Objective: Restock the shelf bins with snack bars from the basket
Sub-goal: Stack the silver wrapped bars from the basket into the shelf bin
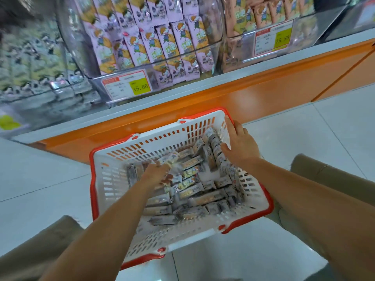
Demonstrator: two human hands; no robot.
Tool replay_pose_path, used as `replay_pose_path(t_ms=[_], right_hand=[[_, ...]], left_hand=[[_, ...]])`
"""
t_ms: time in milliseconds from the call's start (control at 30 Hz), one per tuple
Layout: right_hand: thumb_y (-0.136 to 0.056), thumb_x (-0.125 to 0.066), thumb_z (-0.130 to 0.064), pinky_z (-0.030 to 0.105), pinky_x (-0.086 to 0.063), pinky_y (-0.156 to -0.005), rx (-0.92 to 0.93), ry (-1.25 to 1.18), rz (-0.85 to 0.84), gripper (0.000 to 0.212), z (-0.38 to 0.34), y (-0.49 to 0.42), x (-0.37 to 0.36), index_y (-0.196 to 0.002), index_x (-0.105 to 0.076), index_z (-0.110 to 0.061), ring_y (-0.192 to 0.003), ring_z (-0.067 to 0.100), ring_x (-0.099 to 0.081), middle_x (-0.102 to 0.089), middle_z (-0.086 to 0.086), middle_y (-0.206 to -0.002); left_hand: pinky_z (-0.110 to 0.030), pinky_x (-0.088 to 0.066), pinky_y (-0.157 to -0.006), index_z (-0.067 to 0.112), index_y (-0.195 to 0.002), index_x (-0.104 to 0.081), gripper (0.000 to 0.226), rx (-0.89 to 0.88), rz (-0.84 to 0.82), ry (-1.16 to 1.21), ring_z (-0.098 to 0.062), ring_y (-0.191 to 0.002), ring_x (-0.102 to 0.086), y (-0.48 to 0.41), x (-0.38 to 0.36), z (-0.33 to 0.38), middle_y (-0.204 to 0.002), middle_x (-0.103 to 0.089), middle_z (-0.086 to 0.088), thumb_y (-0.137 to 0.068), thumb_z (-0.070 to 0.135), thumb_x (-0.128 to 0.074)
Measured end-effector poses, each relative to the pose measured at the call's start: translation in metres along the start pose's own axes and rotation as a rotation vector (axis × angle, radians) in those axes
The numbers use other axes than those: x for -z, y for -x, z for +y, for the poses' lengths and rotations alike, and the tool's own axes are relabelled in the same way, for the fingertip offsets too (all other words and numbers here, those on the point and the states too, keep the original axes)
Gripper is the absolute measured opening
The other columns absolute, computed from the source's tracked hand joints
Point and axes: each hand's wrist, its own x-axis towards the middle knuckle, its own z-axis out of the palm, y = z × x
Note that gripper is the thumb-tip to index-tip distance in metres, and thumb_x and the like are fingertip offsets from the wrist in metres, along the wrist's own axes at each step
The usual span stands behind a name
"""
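Head view. We take the basket (97, 191) as our landmark: white slotted plastic with a red rim, sitting on the pale tiled floor (304, 138) just in front of the orange shelf base (253, 98).

Inside the basket we see a loose pile of grey-wrapped snack bars (203, 199), lying flat across the bottom and stacked on edge along the far right wall.

The left hand (157, 174) is down in the middle of the basket, fingers curled closed around a few bars (172, 159); motion blur keeps us from counting them. The right hand (239, 145) is at the basket's far right corner, fingers spread and open, fingertips over the rim and palm resting against the upright bars there; we see nothing gripped in it.

Beyond the basket, above the orange base, stands a clear shelf bin (215, 47) filled with pink-wrapped bars (162, 41), with a price tag (127, 84) reading 15.80 on its front. Right of it a second bin (304, 41) holds peach-wrapped bars (263, 13) and carries its own tag (274, 38). Left of the pink bin, a third bin (36, 63) is heavily blurred; we cannot tell its contents precisely.

On either side of the basket we see the person's knees (328, 179) in tan trousers.
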Motion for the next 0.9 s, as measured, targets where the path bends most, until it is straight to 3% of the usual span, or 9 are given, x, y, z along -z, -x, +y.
replay_pose_path(t_ms=[67,133,200,300,400,467,633,767,900], right_hand=[[-0.096,-0.05,-0.034,0.044,-0.035,-0.109,-0.001,0.007,-0.051,0.081,-0.006,0.005,0.01,-0.155,0.002,-0.013,-0.139,0.033,-0.028,-0.014,0.015,-0.158],[-0.097,-0.05,-0.03,0.043,-0.028,-0.115,0.037,-0.008,-0.047,0.076,-0.019,0.012,0.023,-0.155,-0.005,-0.01,-0.143,0.034,-0.023,-0.008,0.016,-0.16],[-0.097,-0.05,-0.024,0.043,-0.027,-0.115,0.129,-0.055,0.006,0.068,-0.037,0.019,0.039,-0.153,-0.017,-0.008,-0.142,0.035,-0.025,-0.014,0.017,-0.16],[-0.097,-0.052,-0.019,0.04,-0.03,-0.112,0.287,-0.083,0.101,0.06,-0.072,0.027,0.069,-0.151,-0.028,-0.009,-0.14,0.031,-0.031,-0.023,0.014,-0.158],[-0.095,-0.053,-0.013,0.042,-0.034,-0.111,0.415,-0.201,0.203,0.054,-0.107,0.033,0.099,-0.146,-0.038,-0.009,-0.137,0.028,-0.037,-0.037,0.011,-0.151],[-0.095,-0.053,-0.012,0.043,-0.037,-0.109,0.481,-0.253,0.251,0.05,-0.128,0.035,0.117,-0.144,-0.042,-0.01,-0.134,0.027,-0.041,-0.041,0.01,-0.147],[-0.095,-0.05,-0.011,0.041,-0.043,-0.101,0.575,-0.268,0.326,0.047,-0.172,0.028,0.154,-0.141,-0.045,-0.014,-0.12,0.025,-0.051,-0.044,0.006,-0.143],[-0.093,-0.052,-0.01,0.044,-0.042,-0.104,0.6,-0.289,0.358,0.049,-0.204,0.012,0.176,-0.141,-0.045,-0.014,-0.128,0.025,-0.046,-0.043,0.006,-0.144],[-0.094,-0.051,-0.013,0.044,-0.04,-0.107,0.569,-0.275,0.355,0.05,-0.231,-0.015,0.188,-0.143,-0.042,-0.013,-0.131,0.027,-0.043,-0.039,0.007,-0.149]], left_hand=[[-0.035,-0.048,-0.067,0.004,-0.096,-0.057,0.012,-0.01,-0.047,0.149,-0.023,-0.071,-0.063,0.028,0.016,0.006,-0.081,-0.064,-0.005,-0.097,0.016,-0.054],[-0.034,-0.048,-0.068,0.006,-0.108,-0.054,0.013,-0.041,-0.075,0.243,-0.021,-0.072,-0.058,0.05,0.035,0.009,-0.092,-0.058,-0.003,-0.097,0.014,-0.053],[-0.036,-0.047,-0.07,0.009,-0.107,-0.056,0.014,-0.109,-0.103,0.297,-0.023,-0.08,-0.054,0.071,0.057,0.007,-0.107,-0.05,-0.008,-0.094,0.015,-0.054],[-0.032,-0.047,-0.066,0.008,-0.092,-0.062,0.008,-0.264,-0.195,0.397,-0.024,-0.081,-0.054,0.106,0.09,0.006,-0.096,-0.053,-0.016,-0.092,0.012,-0.055],[-0.028,-0.052,-0.07,0.004,-0.098,-0.062,0.011,-0.425,-0.21,0.455,-0.021,-0.08,-0.06,0.14,0.12,0.01,-0.096,-0.061,-0.016,-0.087,0.008,-0.059],[-0.025,-0.054,-0.07,0.003,-0.09,-0.059,0.004,-0.524,-0.164,0.475,-0.021,-0.078,-0.063,0.162,0.14,0.015,-0.091,-0.064,-0.013,-0.089,0.003,-0.056],[-0.023,-0.053,-0.065,0.005,-0.085,-0.064,0.014,-0.67,0.035,0.488,-0.017,-0.072,-0.066,0.206,0.186,0.036,-0.08,-0.069,-0.007,-0.094,0.005,-0.052],[-0.032,-0.042,-0.068,0.009,-0.071,-0.056,0.02,-0.666,0.287,0.427,-0.023,-0.075,-0.047,0.208,0.225,0.056,-0.076,-0.049,-0.01,-0.091,0.012,-0.06],[-0.032,-0.038,-0.065,0.011,-0.077,-0.05,0.02,-0.65,0.474,0.348,-0.02,-0.07,-0.038,0.197,0.255,0.079,-0.075,-0.038,-0.009,-0.09,0.018,-0.063]])
